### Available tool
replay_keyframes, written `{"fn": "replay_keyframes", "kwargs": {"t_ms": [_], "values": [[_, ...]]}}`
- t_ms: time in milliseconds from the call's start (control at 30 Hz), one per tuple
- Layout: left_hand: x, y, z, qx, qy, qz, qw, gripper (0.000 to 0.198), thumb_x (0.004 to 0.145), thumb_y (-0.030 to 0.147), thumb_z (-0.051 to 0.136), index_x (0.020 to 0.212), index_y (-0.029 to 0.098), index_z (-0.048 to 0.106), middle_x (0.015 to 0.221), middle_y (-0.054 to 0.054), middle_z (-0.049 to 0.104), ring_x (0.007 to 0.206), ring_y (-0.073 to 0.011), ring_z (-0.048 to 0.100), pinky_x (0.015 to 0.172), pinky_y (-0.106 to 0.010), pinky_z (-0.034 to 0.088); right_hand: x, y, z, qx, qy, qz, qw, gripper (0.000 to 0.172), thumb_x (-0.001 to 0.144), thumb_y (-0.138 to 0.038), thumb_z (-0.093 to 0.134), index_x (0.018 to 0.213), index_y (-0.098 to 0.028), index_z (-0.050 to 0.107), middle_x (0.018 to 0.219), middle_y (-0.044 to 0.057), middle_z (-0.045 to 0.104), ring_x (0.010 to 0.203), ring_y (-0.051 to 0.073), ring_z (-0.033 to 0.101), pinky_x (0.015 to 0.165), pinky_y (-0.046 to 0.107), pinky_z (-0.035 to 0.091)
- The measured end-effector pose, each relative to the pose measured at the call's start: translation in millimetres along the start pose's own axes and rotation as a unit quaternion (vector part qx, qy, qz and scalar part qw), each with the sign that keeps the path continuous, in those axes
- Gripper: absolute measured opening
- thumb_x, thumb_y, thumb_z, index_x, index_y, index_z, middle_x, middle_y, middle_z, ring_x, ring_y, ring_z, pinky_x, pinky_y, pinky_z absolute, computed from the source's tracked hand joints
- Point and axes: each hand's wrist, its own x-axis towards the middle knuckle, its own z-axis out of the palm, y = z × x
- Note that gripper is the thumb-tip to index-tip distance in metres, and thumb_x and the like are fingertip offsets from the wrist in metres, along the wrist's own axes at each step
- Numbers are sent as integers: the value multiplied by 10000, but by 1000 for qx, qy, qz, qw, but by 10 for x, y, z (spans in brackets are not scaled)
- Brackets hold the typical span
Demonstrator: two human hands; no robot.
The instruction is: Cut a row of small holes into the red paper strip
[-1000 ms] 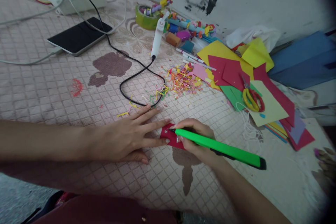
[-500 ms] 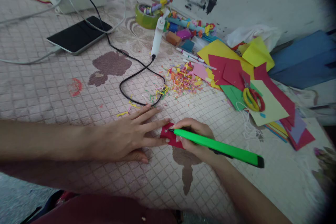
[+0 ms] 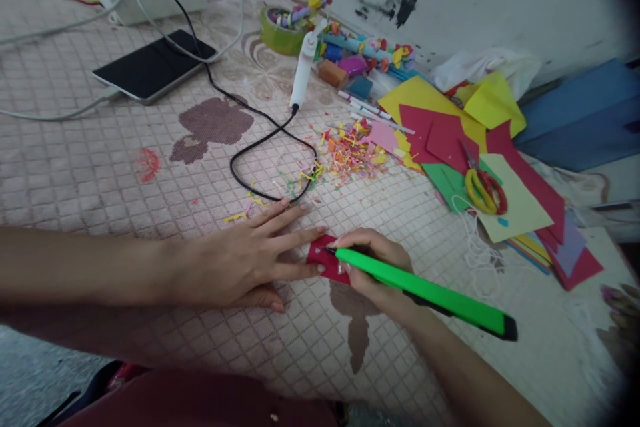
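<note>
A small red paper piece (image 3: 326, 263) lies on the quilted pink surface (image 3: 100, 180). My left hand (image 3: 245, 260) rests flat with fingers stretched out, its fingertips pressing on the red piece's left edge. My right hand (image 3: 375, 270) is closed around a bright green utility knife (image 3: 425, 292), whose tip touches the top of the red paper. The knife's handle points back to the lower right.
Coloured paper sheets (image 3: 450, 133) with yellow-and-red scissors (image 3: 484, 190) lie at right. Paper scraps (image 3: 350, 150), a white glue gun (image 3: 301, 73) with black cable, a green tape roll (image 3: 280, 30), a dark tablet (image 3: 153, 67) and a power strip (image 3: 150, 3) sit further back. A wall is behind.
Both hands stay on the red paper. The knife's rear end has dropped slightly lower and to the right; the view has shifted a little.
</note>
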Motion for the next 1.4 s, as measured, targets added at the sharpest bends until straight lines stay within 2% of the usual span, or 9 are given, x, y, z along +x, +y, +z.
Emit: {"fn": "replay_keyframes", "kwargs": {"t_ms": [267,467,700,800,1000,1100,1300,1400], "values": [[3,6,-20,-1,-7,-4,1000,631,992,548,605,1555,307,453,1669,-158,337,1550,-483,235,1204,-714,277,37,-18,34,-19,7,-9,1000,278,758,-74,576,918,-256,713,813,-26,792,698,122,751,631,198,572],[-8,1,-1,-14,-4,-8,1000,626,999,558,590,1559,323,440,1685,-131,312,1578,-448,171,1231,-699,235,56,-55,16,-23,-5,-9,1000,259,774,-91,575,923,-251,714,813,-23,799,687,124,756,610,195,571],[-4,-6,0,-4,-1,-2,1000,637,996,555,590,1562,306,435,1669,-155,338,1551,-486,227,1199,-715,281,49,-77,23,-16,30,-2,999,245,775,-90,600,909,-263,711,837,-24,813,727,121,771,656,183,589],[-9,-8,12,-4,2,-1,1000,625,1001,568,574,1554,305,448,1663,-157,348,1543,-493,244,1195,-720,282,54,-80,21,-18,18,-3,1000,242,779,-90,601,911,-260,712,838,-19,811,727,126,769,659,192,592],[-17,-5,19,-13,-2,-4,1000,623,1006,563,574,1562,321,431,1685,-136,309,1580,-449,156,1235,-697,219,64,-68,5,-19,-7,-8,1000,235,789,-99,587,931,-242,709,826,-10,798,704,134,758,627,210,580],[-13,-4,5,-17,2,-4,1000,617,1005,551,582,1558,313,443,1683,-144,311,1574,-461,169,1223,-709,228,60,-72,7,-14,-16,-4,1000,236,789,-98,589,931,-244,710,822,-12,798,704,138,759,625,218,585],[0,3,-10,-14,10,-8,1000,653,969,552,643,1553,329,452,1672,-123,346,1567,-440,219,1241,-679,226,21,-116,39,-10,49,14,999,247,778,-81,601,913,-257,711,839,-20,808,713,134,767,639,213,606],[7,22,-7,-11,10,-13,1000,631,979,540,630,1548,325,460,1659,-129,369,1556,-443,252,1234,-681,235,-2,-149,42,-21,53,9,998,249,773,-83,599,918,-254,707,831,-18,801,710,134,764,643,215,609]]}}
